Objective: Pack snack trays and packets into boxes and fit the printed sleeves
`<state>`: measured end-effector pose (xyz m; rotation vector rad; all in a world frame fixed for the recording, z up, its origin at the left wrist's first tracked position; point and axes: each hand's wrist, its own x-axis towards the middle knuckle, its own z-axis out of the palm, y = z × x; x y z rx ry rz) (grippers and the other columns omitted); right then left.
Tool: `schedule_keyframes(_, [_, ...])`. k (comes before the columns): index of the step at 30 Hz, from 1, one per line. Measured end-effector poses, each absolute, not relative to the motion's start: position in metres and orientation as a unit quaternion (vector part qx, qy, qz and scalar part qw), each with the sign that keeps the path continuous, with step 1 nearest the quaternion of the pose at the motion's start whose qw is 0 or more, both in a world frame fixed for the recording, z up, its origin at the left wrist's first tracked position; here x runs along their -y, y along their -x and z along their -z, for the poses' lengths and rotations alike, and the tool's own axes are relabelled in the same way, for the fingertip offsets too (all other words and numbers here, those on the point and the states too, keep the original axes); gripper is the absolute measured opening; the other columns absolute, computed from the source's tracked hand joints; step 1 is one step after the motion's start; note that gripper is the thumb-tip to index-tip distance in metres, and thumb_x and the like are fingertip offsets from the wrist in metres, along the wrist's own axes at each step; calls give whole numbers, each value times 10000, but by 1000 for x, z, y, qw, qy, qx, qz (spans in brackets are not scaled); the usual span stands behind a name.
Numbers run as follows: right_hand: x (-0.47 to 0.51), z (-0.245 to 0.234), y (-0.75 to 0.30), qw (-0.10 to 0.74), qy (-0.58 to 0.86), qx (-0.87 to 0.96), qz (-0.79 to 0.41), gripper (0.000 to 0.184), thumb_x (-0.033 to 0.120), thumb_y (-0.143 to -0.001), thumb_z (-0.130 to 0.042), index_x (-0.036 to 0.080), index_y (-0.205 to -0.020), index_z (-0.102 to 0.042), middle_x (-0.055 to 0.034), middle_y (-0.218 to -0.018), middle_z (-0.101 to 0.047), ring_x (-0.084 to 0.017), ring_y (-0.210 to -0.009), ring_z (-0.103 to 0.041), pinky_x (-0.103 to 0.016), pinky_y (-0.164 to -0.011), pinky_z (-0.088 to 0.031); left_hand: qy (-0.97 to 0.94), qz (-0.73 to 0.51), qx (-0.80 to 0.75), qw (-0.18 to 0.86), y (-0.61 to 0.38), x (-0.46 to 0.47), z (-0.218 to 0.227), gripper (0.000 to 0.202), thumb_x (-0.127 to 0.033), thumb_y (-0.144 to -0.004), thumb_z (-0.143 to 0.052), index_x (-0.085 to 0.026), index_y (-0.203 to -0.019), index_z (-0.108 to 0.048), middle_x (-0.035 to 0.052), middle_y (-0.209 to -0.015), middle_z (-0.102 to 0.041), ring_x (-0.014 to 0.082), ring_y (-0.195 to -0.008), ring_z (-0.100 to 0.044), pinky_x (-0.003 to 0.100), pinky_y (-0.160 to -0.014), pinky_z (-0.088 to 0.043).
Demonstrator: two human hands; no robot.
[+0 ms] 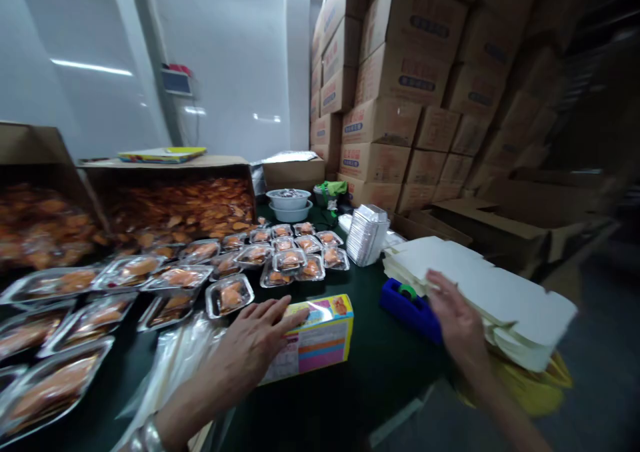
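Head view: left hand (255, 347) lies open, fingers spread flat on the top of a colourful printed carton (323, 342) at the near edge of the dark table (385, 365). Right hand (455, 319) rests open, palm down, on a stack of flat white cartons (500, 292), just beside a blue tape dispenser (407, 307). Filled foil trays (290, 260) lie behind the carton; empty foil trays (367, 235) stand stacked nearby.

Printed box (313, 339) lies between sealed trays (280, 262) and stacked flat cartons (490, 292).
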<state>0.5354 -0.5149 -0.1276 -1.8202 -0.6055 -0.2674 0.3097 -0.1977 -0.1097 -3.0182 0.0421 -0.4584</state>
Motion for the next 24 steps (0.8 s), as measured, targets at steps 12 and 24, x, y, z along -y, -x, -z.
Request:
schedule_keyframes(12, [554, 129, -624, 508, 830, 49, -224, 452, 616, -781, -607, 171, -708, -622, -162, -1209, -579, -357, -1208, -449, -498, -776, -535, 991, 126, 14, 39, -315, 195, 106, 499, -287, -968, -456, -419, -1446, -405, 69, -1491, -442, 333, -1307, -496, 548, -1015, -424])
schedule_keyframes(24, [559, 134, -625, 641, 726, 31, -250, 467, 557, -817, -561, 178, -574, -438, -124, -1019, -611, -276, -1004, -576, -561, -780, -542, 995, 86, 37, 27, -312, 207, 87, 470, -359, -972, -367, -374, -1437, -431, 73, -1486, -427, 342, -1330, -464, 594, -1040, -405])
